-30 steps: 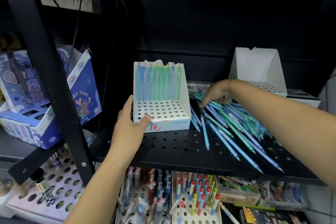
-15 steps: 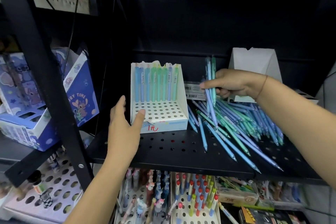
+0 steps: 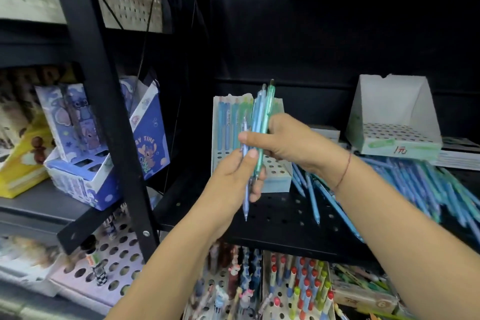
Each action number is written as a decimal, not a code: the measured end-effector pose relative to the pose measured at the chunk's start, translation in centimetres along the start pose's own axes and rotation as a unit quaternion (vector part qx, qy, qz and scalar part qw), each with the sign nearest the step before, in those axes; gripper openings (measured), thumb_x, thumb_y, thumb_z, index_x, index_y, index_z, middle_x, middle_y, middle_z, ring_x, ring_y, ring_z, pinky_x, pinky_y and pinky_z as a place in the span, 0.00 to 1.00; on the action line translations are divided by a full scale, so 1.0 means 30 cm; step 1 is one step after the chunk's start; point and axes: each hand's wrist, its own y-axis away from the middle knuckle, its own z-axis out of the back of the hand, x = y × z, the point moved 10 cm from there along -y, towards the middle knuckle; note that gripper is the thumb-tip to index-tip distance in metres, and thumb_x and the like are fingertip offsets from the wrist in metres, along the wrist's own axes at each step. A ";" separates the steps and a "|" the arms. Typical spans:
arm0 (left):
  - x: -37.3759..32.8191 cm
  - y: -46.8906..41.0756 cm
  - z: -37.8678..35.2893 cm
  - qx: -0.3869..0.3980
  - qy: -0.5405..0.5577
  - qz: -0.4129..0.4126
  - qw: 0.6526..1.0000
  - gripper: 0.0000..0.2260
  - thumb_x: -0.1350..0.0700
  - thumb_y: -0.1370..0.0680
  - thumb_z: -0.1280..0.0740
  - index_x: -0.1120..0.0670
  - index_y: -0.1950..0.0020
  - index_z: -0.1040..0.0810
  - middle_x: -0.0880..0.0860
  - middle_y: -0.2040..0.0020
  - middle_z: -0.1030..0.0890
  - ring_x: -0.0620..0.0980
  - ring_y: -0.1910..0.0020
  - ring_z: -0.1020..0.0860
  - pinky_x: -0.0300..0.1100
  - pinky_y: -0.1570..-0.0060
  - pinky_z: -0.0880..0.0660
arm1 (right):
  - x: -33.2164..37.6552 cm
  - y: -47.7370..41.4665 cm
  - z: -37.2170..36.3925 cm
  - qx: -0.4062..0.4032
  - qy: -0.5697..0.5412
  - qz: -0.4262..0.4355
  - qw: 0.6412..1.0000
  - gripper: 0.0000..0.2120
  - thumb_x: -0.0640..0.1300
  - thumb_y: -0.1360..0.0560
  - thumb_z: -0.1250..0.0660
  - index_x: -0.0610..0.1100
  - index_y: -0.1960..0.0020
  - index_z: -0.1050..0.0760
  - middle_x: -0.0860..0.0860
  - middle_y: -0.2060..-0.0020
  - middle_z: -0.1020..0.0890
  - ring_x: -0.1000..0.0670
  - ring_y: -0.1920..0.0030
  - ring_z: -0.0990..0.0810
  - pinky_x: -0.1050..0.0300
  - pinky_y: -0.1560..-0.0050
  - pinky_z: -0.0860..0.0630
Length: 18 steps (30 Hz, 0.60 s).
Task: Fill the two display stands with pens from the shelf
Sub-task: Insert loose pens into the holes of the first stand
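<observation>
My right hand [image 3: 288, 141] grips a small bunch of blue and green pens [image 3: 262, 114], held upright in front of the left display stand [image 3: 225, 122]. My left hand [image 3: 235, 176] pinches one lilac pen [image 3: 245, 179] from that bunch, tip pointing down. The left stand is a white perforated box with a row of blue and green pens along its back wall. A second white stand [image 3: 394, 122] sits further right with no pens seen in it. A loose pile of pens [image 3: 420, 184] lies on the black perforated shelf [image 3: 280, 218].
A black diagonal frame post [image 3: 109, 122] stands left of the stands. Blue cartoon boxes [image 3: 85, 143] sit on the left shelf. Below the shelf are perforated trays with coloured pens [image 3: 298, 288]. Flat white boxes [image 3: 459, 153] lie under and right of the second stand.
My right hand lifted a bunch of pens off the pile and carried it left. My left hand left the stand's front edge and took hold of one pen.
</observation>
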 end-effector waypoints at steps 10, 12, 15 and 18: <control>0.009 -0.022 0.165 -0.138 -0.008 -0.038 0.990 0.09 0.53 0.16 0.45 0.52 0.50 0.26 0.49 0.67 0.27 0.42 0.74 0.35 0.33 0.72 0.35 | 0.054 -0.101 -0.049 -0.072 -0.057 0.045 0.995 0.12 0.50 0.20 0.40 0.45 0.59 0.31 0.51 0.71 0.30 0.57 0.77 0.36 0.63 0.74 0.37; 0.001 -0.020 0.214 -0.180 -0.016 -0.056 0.982 0.09 0.53 0.16 0.45 0.53 0.50 0.27 0.47 0.68 0.26 0.43 0.73 0.35 0.34 0.72 0.34 | 0.057 -0.111 0.006 -0.138 -0.117 0.040 0.983 0.06 0.47 0.19 0.41 0.47 0.54 0.29 0.49 0.67 0.26 0.56 0.74 0.33 0.64 0.74 0.34; 0.007 -0.013 0.281 -0.234 -0.002 -0.070 0.970 0.09 0.53 0.16 0.45 0.53 0.49 0.27 0.45 0.70 0.27 0.43 0.75 0.36 0.33 0.74 0.35 | 0.044 -0.146 0.071 -0.206 -0.074 0.029 0.975 0.04 0.45 0.19 0.41 0.46 0.50 0.30 0.49 0.62 0.24 0.54 0.67 0.27 0.59 0.65 0.27; 0.032 -0.010 0.310 -0.257 0.021 -0.070 0.964 0.09 0.53 0.16 0.45 0.52 0.49 0.26 0.45 0.70 0.27 0.43 0.75 0.36 0.33 0.76 0.37 | 0.033 -0.216 0.039 -0.195 0.007 0.015 0.981 0.04 0.42 0.21 0.39 0.45 0.47 0.32 0.48 0.57 0.22 0.49 0.60 0.21 0.52 0.58 0.21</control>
